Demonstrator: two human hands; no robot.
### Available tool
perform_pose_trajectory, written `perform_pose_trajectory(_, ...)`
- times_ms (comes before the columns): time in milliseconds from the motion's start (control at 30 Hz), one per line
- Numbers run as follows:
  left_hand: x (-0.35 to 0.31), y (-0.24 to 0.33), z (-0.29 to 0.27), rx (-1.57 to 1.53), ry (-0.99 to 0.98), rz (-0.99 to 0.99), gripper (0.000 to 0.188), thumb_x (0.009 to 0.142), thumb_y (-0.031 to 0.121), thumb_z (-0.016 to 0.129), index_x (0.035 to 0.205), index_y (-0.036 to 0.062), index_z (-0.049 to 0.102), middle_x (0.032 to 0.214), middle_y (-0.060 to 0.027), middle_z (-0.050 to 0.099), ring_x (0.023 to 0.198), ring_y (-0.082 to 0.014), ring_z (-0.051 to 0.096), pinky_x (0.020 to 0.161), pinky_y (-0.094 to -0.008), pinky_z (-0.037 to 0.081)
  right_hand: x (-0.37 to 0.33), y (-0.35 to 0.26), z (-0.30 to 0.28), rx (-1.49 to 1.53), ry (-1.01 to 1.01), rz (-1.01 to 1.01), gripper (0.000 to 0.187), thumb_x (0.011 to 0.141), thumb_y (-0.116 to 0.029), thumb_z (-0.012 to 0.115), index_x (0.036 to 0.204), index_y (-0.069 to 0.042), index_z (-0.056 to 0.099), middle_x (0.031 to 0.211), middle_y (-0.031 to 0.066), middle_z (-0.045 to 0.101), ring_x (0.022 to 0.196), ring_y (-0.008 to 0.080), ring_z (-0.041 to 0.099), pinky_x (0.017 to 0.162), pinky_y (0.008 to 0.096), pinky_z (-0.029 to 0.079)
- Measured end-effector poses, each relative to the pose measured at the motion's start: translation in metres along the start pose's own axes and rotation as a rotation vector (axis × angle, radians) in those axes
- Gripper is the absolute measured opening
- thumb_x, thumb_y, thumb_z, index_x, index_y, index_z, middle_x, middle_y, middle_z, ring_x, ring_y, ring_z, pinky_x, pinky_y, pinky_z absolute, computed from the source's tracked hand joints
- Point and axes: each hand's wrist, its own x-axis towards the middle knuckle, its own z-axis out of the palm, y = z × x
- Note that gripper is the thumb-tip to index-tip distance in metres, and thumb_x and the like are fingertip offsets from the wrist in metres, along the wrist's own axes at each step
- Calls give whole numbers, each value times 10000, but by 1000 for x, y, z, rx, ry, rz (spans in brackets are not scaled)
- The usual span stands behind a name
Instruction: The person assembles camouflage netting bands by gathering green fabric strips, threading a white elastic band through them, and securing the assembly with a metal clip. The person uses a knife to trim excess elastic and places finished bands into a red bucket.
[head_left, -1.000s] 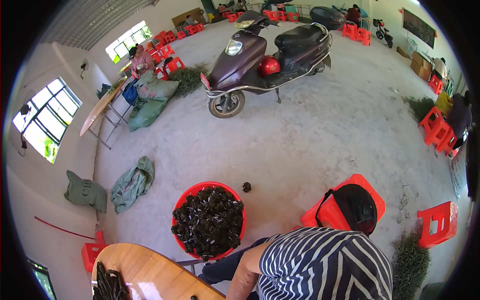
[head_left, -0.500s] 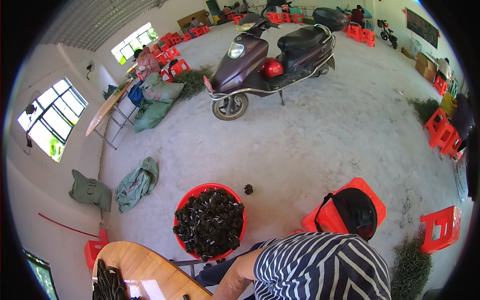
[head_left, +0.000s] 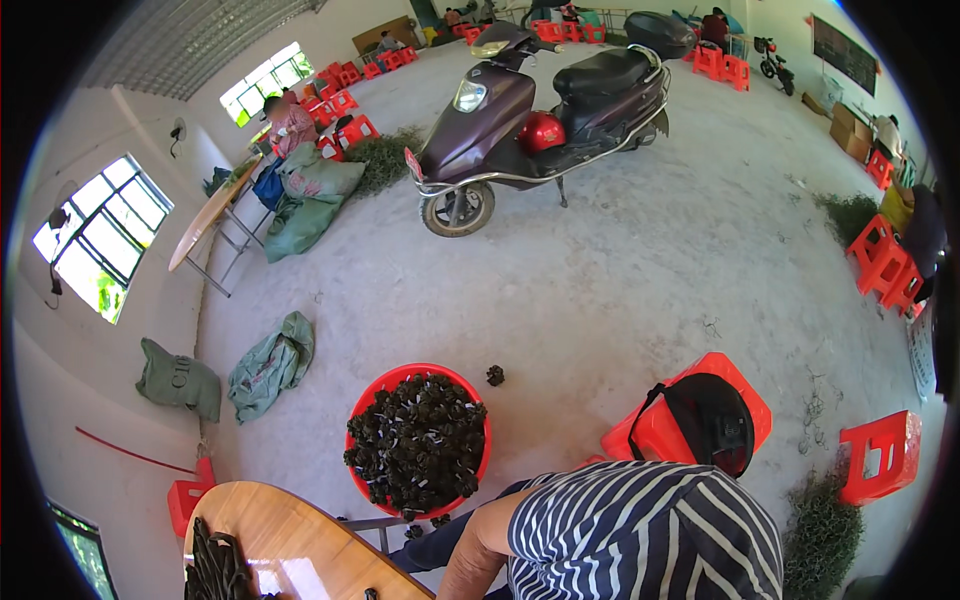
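Observation:
Neither of my hands is in view. A shoulder and back in a navy and white striped shirt [head_left: 650, 530] fill the lower middle, and a bare arm [head_left: 475, 560] runs down past the lower edge beside the table, its hand out of frame. On the light wooden table [head_left: 290, 530] lies a pile of long dark strips [head_left: 215, 560], with a small dark piece [head_left: 371, 593] near the lower edge. Beyond the table stands a red basin [head_left: 487, 455] heaped with small dark bundles [head_left: 415, 440], some showing white bits.
One dark bundle [head_left: 495, 375] lies on the floor beside the basin. A black bag-like thing with a strap [head_left: 710, 425] rests on a red stool [head_left: 650, 430]. A purple scooter [head_left: 500, 125] stands farther off. Green sacks [head_left: 180, 380] lie at left; several people sit farther away.
The bare arm beside the table has shifted slightly to the right. The whole view has moved a little; the basin, table and stools stay where they were.

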Motion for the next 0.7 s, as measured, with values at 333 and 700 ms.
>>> perform_pose_trajectory(333,-3,2,20,0,-60,6,92,861,132,488,887,49,518,731,-13,492,640,-99,472,572,-222,412,-2,-6,0,-17,8,-13,183,678,-223,496,699,-46,534,522,59,503,552,245,520,572,435,361)
perform_pose_trajectory(700,-8,1,1,-21,33,12,92,866,135,479,885,52,514,717,-8,480,615,-95,458,552,-220,405,3,-7,3,-32,5,-8,179,679,-224,495,688,-50,534,522,56,505,563,243,524,592,442,362)
